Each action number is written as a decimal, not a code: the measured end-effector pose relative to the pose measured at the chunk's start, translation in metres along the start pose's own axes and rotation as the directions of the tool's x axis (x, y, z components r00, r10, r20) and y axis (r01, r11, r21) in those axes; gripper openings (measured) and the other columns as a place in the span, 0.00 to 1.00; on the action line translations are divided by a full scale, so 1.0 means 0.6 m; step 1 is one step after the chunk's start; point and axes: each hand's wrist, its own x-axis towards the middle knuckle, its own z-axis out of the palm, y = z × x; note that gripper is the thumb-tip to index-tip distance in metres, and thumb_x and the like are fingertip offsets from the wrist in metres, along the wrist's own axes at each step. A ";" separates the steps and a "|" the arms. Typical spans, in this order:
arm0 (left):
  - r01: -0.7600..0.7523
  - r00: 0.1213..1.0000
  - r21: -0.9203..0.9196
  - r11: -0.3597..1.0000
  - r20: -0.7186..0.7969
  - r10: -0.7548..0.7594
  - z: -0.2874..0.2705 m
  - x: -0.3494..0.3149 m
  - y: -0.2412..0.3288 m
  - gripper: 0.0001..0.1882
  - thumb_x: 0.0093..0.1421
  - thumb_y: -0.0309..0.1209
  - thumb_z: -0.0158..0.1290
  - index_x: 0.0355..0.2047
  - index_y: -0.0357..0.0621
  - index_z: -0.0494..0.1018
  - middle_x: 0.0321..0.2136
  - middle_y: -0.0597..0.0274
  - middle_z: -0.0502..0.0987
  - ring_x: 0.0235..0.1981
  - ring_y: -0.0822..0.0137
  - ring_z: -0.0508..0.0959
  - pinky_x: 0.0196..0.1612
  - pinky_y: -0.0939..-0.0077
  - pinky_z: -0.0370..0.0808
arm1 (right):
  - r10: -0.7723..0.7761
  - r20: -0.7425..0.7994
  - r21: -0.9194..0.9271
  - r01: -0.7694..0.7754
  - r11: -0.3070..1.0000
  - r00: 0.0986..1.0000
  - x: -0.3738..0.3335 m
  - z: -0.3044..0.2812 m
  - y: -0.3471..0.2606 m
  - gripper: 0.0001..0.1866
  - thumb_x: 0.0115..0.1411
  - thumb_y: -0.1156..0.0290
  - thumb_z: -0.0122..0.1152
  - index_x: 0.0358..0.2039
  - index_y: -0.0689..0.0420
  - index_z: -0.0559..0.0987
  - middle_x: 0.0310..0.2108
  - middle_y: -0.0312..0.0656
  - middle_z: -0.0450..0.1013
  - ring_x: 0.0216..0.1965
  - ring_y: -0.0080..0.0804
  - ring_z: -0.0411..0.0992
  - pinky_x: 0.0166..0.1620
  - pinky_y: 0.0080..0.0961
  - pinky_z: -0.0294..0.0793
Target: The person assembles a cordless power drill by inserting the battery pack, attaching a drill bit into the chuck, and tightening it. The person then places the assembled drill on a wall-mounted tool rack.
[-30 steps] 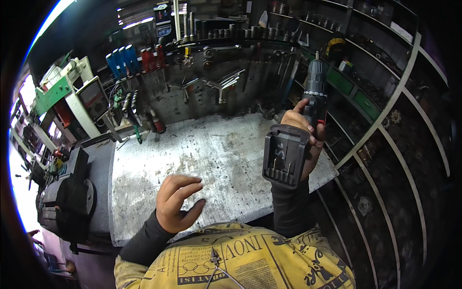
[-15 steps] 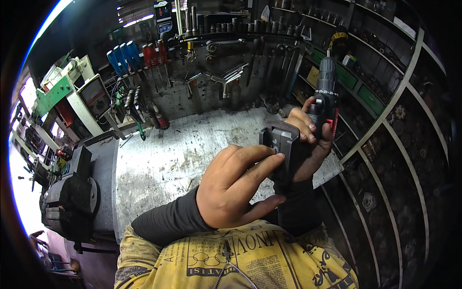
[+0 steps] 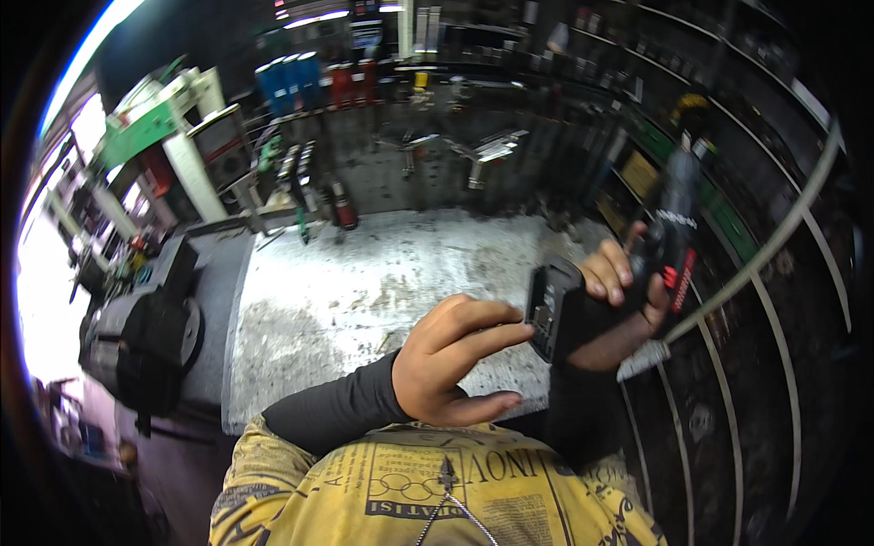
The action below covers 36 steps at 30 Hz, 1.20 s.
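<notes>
My right hand (image 3: 619,287) is wrapped round the grip of a dark cordless drill (image 3: 678,205), held tilted above the right side of the workbench. The drill's chuck points up and away, and its red-marked rear end is lower right. Its handle's base (image 3: 549,311) faces left, showing a recess with small light metal-looking parts. My left hand (image 3: 460,359) is open, with thumb and fingers stretched apart. Its fingertips are at the near side of that base; whether they touch it I cannot tell. Motion blurs the drill and part of my right hand.
Below my hands lies a stained metal-topped workbench (image 3: 314,282). A dark bench vise (image 3: 141,350) stands at the left. Screwdrivers with blue handles (image 3: 289,84) and red handles (image 3: 351,84) hang behind, beside wrenches (image 3: 492,150). Metal shelving (image 3: 774,273) rises at the right.
The drill and my right hand have shifted right in the view and tipped, turning the base's recess toward my left hand. My left fingers, earlier on the base, are now at its edge. The view has turned.
</notes>
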 end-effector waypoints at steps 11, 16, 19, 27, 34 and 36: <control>0.857 0.489 0.122 0.500 -0.498 -0.716 -0.058 -0.418 -0.022 0.19 0.55 0.25 0.55 0.49 0.39 0.70 0.47 0.49 0.69 0.44 0.57 0.73 0.46 0.67 0.72 | 0.054 -0.438 -0.868 -0.438 0.233 0.897 -0.057 -0.148 0.052 0.23 0.52 0.77 0.57 0.51 0.63 0.70 0.28 0.38 0.71 0.24 0.26 0.69 0.31 0.25 0.73; 0.906 0.414 0.223 0.361 -0.646 -0.641 -0.067 -0.522 0.027 0.21 0.55 0.28 0.54 0.50 0.41 0.68 0.55 0.44 0.61 0.56 0.46 0.64 0.59 0.57 0.61 | 0.450 -0.023 -0.663 0.323 -0.675 0.893 -0.061 -0.284 0.114 0.22 0.49 0.71 0.63 0.47 0.56 0.74 0.31 0.46 0.76 0.31 0.45 0.76 0.36 0.37 0.76; 0.899 0.438 0.344 0.271 -0.679 -0.589 -0.058 -0.557 0.047 0.22 0.54 0.30 0.54 0.50 0.42 0.68 0.56 0.43 0.60 0.57 0.44 0.62 0.60 0.52 0.59 | 0.623 -0.137 -0.546 0.466 -0.696 0.770 -0.063 -0.359 0.149 0.20 0.48 0.70 0.59 0.45 0.54 0.74 0.30 0.43 0.75 0.31 0.44 0.76 0.34 0.39 0.74; 0.910 0.399 0.386 0.148 -0.724 -0.563 -0.027 -0.593 0.037 0.23 0.53 0.34 0.55 0.49 0.43 0.68 0.56 0.43 0.61 0.58 0.42 0.61 0.59 0.47 0.57 | 0.692 -0.282 -0.383 0.584 -0.716 0.664 -0.002 -0.470 0.219 0.26 0.46 0.71 0.61 0.49 0.54 0.72 0.32 0.44 0.74 0.34 0.43 0.76 0.37 0.41 0.74; 0.898 0.416 0.431 0.087 -0.771 -0.481 -0.020 -0.595 0.025 0.22 0.54 0.38 0.54 0.48 0.44 0.68 0.53 0.45 0.65 0.56 0.42 0.64 0.57 0.45 0.58 | 0.651 -0.382 -0.359 0.544 -0.759 0.656 0.024 -0.509 0.264 0.32 0.46 0.72 0.63 0.55 0.53 0.69 0.37 0.44 0.73 0.39 0.43 0.75 0.43 0.43 0.72; 0.892 0.427 0.442 0.089 -0.763 -0.485 -0.021 -0.596 0.026 0.22 0.54 0.39 0.54 0.47 0.44 0.68 0.53 0.45 0.65 0.55 0.42 0.64 0.57 0.45 0.58 | 0.650 -0.385 -0.356 0.545 -0.759 0.655 0.024 -0.523 0.269 0.30 0.47 0.72 0.61 0.54 0.53 0.70 0.36 0.44 0.73 0.39 0.44 0.75 0.42 0.43 0.72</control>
